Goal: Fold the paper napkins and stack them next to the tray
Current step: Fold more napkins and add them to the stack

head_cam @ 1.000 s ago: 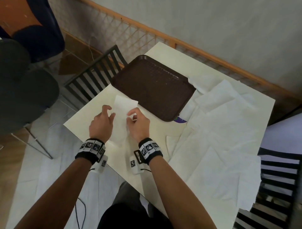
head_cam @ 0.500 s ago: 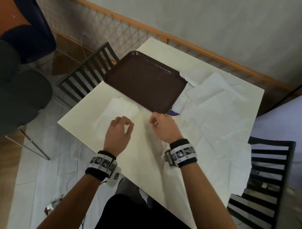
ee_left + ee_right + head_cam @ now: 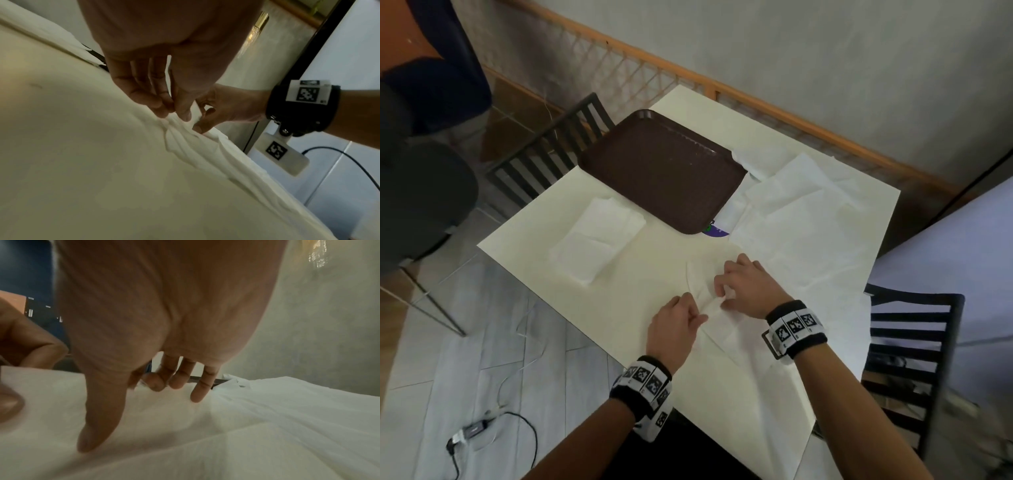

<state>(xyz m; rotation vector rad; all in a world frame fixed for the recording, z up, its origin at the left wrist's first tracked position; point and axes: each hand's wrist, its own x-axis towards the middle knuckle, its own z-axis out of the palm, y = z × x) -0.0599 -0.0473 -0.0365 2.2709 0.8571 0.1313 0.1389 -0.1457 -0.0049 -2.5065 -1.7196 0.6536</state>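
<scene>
A brown tray lies at the table's far left. Beside its near edge sits a folded white napkin stack. Several unfolded napkins overlap across the right half of the table. Near the front middle, my left hand pinches a bunched edge of the nearest unfolded napkin between thumb and fingers; the left wrist view shows that pinch and the creases running from it. My right hand grips the same napkin just beyond, thumb pressed down and fingers curled onto the paper.
The cream table has dark slatted chairs at its far left and right. A purple item peeks from under the tray's corner. A cable and plug lie on the floor. A wooden rail runs along the wall.
Both hands let go of the folded napkin beside the tray and moved right to an unfolded napkin, which they now pinch. The folded napkin stays by the tray.
</scene>
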